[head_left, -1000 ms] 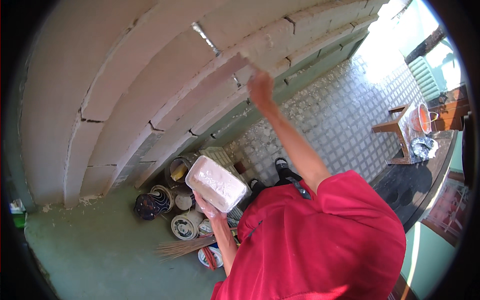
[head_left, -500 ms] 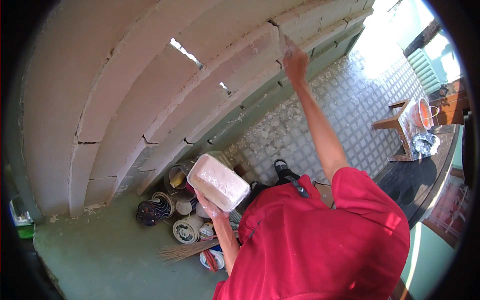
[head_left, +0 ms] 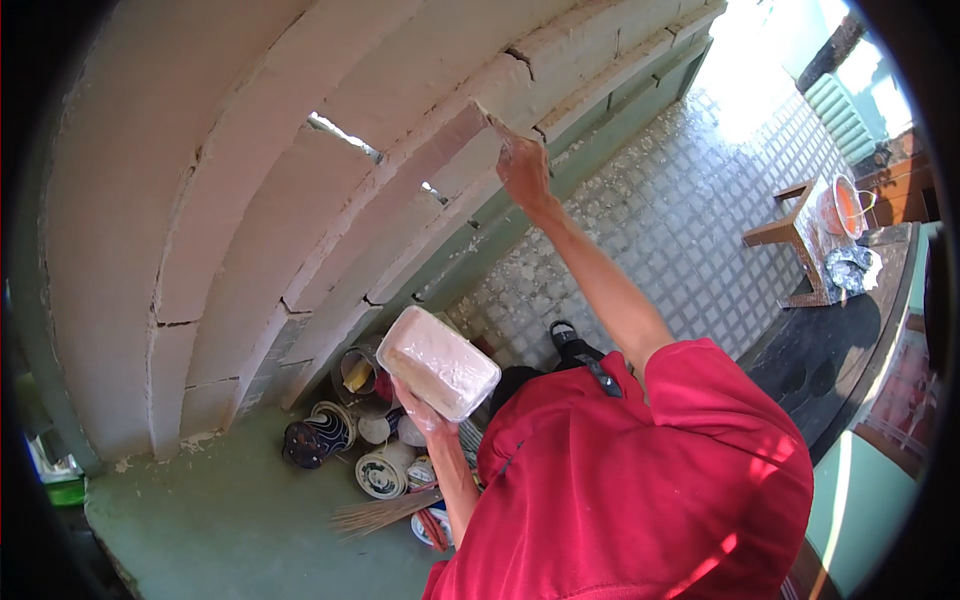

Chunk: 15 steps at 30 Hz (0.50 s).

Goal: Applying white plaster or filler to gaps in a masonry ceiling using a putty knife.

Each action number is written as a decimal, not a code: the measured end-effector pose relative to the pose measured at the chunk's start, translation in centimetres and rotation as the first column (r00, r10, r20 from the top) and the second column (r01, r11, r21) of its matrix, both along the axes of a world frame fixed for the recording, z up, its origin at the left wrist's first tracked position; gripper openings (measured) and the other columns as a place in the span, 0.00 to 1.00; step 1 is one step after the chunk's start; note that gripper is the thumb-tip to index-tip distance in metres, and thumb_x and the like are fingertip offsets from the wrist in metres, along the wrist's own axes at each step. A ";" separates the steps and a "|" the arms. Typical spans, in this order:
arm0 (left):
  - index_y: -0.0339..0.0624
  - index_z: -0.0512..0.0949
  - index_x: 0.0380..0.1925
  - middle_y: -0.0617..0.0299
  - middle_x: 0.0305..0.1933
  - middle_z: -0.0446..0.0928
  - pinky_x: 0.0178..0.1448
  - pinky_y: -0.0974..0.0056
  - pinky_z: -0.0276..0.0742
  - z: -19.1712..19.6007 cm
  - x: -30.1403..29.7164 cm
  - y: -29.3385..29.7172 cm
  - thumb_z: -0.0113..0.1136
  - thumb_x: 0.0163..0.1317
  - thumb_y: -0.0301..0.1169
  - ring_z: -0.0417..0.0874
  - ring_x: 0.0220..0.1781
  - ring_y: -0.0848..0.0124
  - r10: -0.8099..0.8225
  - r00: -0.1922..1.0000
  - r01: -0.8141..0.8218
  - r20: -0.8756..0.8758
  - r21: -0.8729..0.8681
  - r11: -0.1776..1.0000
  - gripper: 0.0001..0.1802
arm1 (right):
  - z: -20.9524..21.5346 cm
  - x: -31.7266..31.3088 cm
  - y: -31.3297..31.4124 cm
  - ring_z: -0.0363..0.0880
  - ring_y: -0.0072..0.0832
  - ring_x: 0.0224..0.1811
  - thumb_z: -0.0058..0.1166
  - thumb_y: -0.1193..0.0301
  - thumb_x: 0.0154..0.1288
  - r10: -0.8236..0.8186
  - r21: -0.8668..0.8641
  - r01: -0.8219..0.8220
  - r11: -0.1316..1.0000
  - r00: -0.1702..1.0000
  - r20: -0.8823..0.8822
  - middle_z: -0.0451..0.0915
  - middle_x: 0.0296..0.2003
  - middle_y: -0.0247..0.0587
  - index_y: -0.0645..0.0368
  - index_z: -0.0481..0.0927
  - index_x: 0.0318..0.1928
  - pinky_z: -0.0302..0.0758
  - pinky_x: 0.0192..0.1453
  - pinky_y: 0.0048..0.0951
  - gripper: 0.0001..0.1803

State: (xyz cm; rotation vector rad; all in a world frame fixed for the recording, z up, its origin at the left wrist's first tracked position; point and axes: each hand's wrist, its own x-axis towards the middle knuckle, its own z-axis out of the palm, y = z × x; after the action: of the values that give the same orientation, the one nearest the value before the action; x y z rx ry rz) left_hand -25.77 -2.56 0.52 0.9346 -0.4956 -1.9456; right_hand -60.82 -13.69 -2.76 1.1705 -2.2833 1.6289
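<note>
My left hand (head_left: 428, 412) grips a white rectangular plastic tub (head_left: 398, 328) from below and its near side. Smooth pale paste (head_left: 440, 362) lies in the tub, and whitish smears show on my hand. Ahead, my right arm stretches out to the block wall (head_left: 350, 75). My right hand (head_left: 525, 170) is closed close to the wall face, along a ledge between block courses. Something thin points from its fingers toward the ledge; I cannot make out what it is.
Several buckets, including a white lidded bucket (head_left: 385, 470), stand by the wall's foot beside a stick broom (head_left: 385, 514). A brown stool (head_left: 790, 235) and an orange bucket (head_left: 845, 208) are at the right, near a dark countertop (head_left: 820, 365). Gaps (head_left: 345, 135) pierce the wall.
My right hand has moved left and nearer to me along the wall. My left hand still holds the tub in nearly the same place. The view has shifted slightly.
</note>
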 end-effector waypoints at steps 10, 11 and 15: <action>0.48 0.58 0.68 0.58 0.66 0.67 0.65 0.51 0.72 0.2 -0.8 -0.8 0.40 0.69 0.55 0.73 0.63 0.58 -0.004 0.999 0.005 0.032 -0.028 1.000 0.34 | -0.3 -2.3 -0.6 0.78 0.49 0.25 0.50 0.82 0.48 -0.095 0.059 0.097 0.994 0.995 -0.039 0.76 0.22 0.55 0.52 0.79 0.56 0.74 0.33 0.43 0.30; 0.47 0.58 0.68 0.58 0.65 0.68 0.64 0.51 0.72 0.1 -0.5 -0.7 0.40 0.69 0.55 0.73 0.63 0.58 0.012 0.999 -0.011 0.031 -0.020 1.000 0.34 | -0.3 -0.9 -0.5 0.78 0.49 0.25 0.50 0.82 0.48 -0.094 0.061 0.096 0.994 0.995 -0.040 0.76 0.22 0.55 0.52 0.79 0.56 0.74 0.33 0.43 0.30; 0.47 0.56 0.69 0.57 0.67 0.65 0.64 0.51 0.72 -0.5 0.3 -1.5 0.39 0.68 0.58 0.71 0.64 0.56 -0.049 0.997 0.052 0.060 -0.045 0.998 0.37 | -0.5 0.4 0.2 0.80 0.46 0.27 0.49 0.82 0.51 0.003 -0.073 -0.006 0.997 0.999 -0.048 0.79 0.26 0.55 0.54 0.80 0.55 0.76 0.34 0.38 0.27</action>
State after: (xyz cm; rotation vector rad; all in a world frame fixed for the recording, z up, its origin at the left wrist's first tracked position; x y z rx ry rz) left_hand -25.47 -4.05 0.02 0.9598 -0.6012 -1.9478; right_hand -60.41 -13.48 -3.28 1.1853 -2.1748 1.6525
